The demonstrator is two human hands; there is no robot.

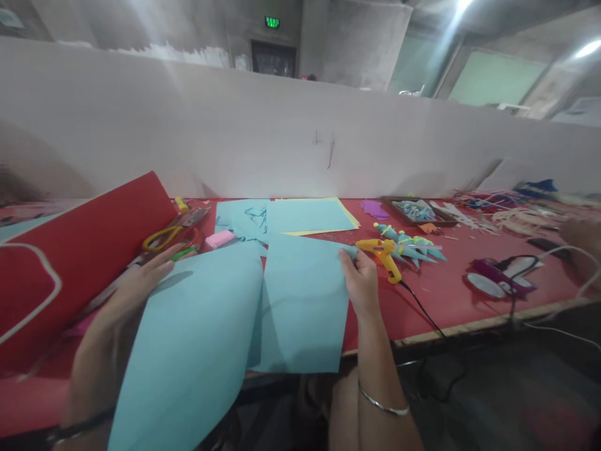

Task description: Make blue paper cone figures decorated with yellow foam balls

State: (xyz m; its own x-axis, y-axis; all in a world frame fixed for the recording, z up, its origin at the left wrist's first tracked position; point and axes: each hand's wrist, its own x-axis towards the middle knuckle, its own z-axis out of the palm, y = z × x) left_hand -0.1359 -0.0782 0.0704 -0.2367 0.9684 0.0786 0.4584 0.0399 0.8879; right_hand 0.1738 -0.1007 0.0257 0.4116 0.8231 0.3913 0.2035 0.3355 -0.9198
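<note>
Light blue paper (197,338) bends upward on the left, and my left hand (143,279) is at its upper left edge. The fingers there are fairly straight against the paper; the thumb is hidden. A flatter light blue paper panel (305,307) lies beside it to the right, over the table's front edge. My right hand (361,275) pinches this panel near its upper right corner, thumb on top. I cannot tell whether the two parts are one sheet. Just right of that hand rests a yellow glue gun (382,254).
Behind lie more blue sheets (305,216), paper scraps (251,219) and a pink block (220,239). Yellow-handled scissors (162,238) lie left, by a red board (94,244). Blue paper cones (413,244), a tray (417,212) and a purple device (502,279) are right. A cord (422,310) crosses the edge.
</note>
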